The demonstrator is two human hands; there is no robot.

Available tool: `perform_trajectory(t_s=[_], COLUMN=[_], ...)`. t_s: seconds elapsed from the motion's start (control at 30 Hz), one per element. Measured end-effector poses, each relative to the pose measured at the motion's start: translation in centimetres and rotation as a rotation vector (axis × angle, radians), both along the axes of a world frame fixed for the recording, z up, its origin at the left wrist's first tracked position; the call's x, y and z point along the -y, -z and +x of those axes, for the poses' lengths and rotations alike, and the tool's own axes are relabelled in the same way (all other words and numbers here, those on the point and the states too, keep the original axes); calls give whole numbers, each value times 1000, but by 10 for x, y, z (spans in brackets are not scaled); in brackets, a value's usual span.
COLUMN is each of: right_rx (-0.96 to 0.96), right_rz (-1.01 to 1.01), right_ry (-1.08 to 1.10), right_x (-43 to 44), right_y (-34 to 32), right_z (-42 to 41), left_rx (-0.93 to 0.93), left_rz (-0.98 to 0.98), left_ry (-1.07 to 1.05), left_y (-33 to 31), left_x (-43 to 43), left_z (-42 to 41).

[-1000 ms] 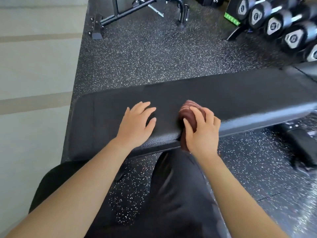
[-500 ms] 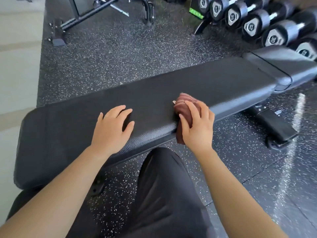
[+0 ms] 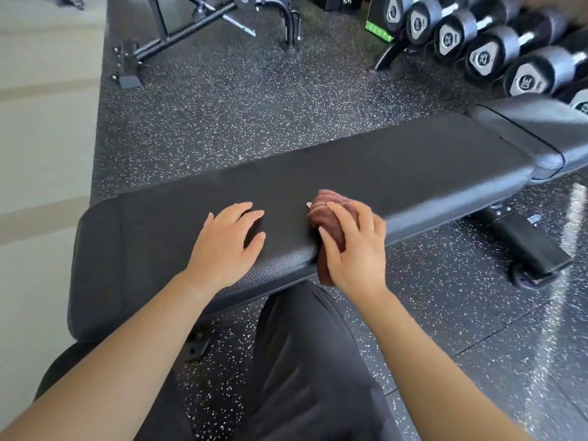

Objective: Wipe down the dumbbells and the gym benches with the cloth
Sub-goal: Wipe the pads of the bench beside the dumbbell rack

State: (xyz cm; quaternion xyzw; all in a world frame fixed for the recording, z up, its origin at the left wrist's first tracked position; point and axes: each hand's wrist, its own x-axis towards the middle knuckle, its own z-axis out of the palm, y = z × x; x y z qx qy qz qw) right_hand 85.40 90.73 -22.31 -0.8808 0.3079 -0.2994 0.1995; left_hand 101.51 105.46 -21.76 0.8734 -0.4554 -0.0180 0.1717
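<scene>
Head view, catalogue of contents. Black padded bench point(image 3: 381, 173): laid across speckled rubber floor point(image 3: 254, 106). Left hand point(image 3: 222, 246): flat on pad near front edge, fingers straight, slightly spread. Right hand point(image 3: 356, 249): fingers curled over bunched reddish-brown cloth point(image 3: 324, 208), pressing it onto pad's front edge; cloth tail hanging below edge. Hands near, apart. Dumbbells point(image 3: 483, 55): racked in row, far right, beyond bench. Second bench frame point(image 3: 178, 33): far left. Dark-trousered leg point(image 3: 311, 361): below near edge.

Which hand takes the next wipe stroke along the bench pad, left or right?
Right. The right hand grips the cloth against the near edge of the bench pad. The left hand lies flat on the pad with no cloth, so it is probably better used as a brace.
</scene>
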Motion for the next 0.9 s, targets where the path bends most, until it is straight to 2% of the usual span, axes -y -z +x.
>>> perform_trajectory(t_s=[0.2, 0.3, 0.47, 0.67, 0.8, 0.9], right_rx=[-275, -346, -359, -411, -448, -388], right_rz=[-11, -60, -78, -59, -43, -86], right_ry=[-303, -444, -561, -579, -603, -656], right_x=[-35, -49, -86, -109, -115, -139], right_y=[-25, -29, -24, -22, -31, -25], right_z=[66, 105, 182, 267, 270, 235], left_rx=[18, 6, -10, -59, -146, -148], left_rz=[38, 39, -114, -267, -388, -381], left_ry=[-178, -301, -473, -550, -577, -571], left_y=[-10, -10, 0, 10, 4, 6], left_x=[-67, -98, -122, -123, -129, -155], left_z=[39, 61, 82, 90, 87, 83])
